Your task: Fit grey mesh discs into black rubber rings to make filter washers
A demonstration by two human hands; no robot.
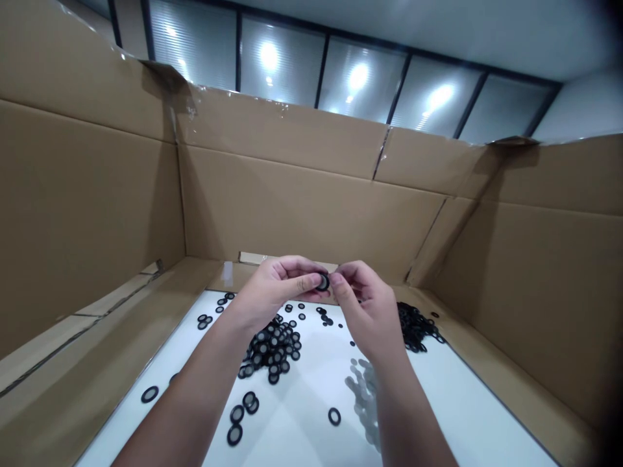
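Between the thumb and fingers of my left hand (285, 285) is a small black ring with a grey disc in its middle (322, 282), raised above the white board (306, 395). My right hand (363, 298) is close beside it, thumb and fingertips pinched together at the ring's right edge. Whether those right fingertips hold a small piece or only touch the ring, I cannot make out. Below my left hand lies a heap of black rings with grey centres (275, 347). Loose grey discs (363, 395) lie partly hidden under my right forearm.
A pile of plain black rings (416, 327) is at the board's right edge. One black ring (334, 416) lies near the front middle, and several filled rings (237, 415) are scattered left. Tall cardboard walls (302, 188) surround the board at the back and sides.
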